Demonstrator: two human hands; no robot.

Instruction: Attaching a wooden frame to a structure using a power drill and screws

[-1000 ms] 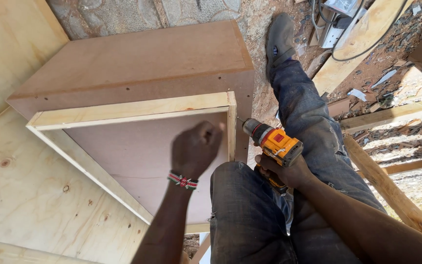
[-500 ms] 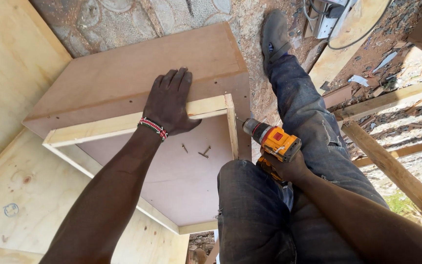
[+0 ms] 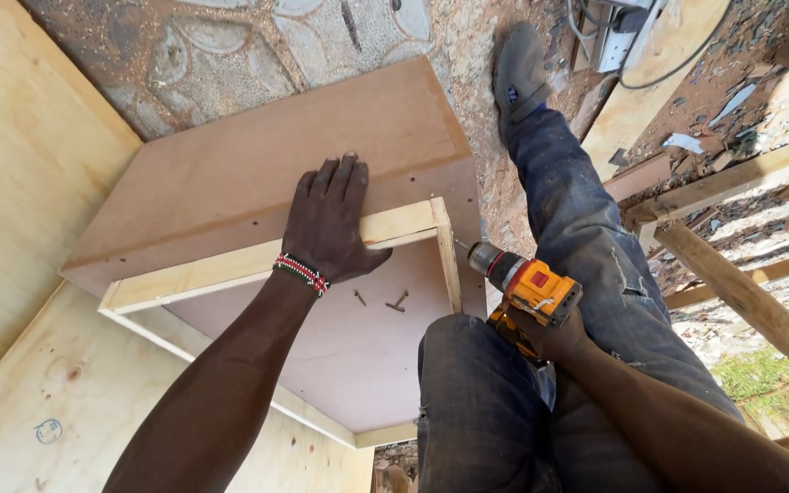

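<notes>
No packages, signs or screens. Only a small round blue stamp mark [image 3: 47,431] on the plywood panel [image 3: 11,402], near left.

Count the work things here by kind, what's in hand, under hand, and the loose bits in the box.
Drill: 1
Wooden box: 1
Loose screws: 3, as far as shows
Wristband: 1
Total: 6

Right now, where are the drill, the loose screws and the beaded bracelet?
Drill [image 3: 533,285], head view, on its yellow body.
Screws [image 3: 396,302], head view, on the crossed pair inside the box.
Bracelet [image 3: 301,272], head view, on the beads at the wrist.
</notes>
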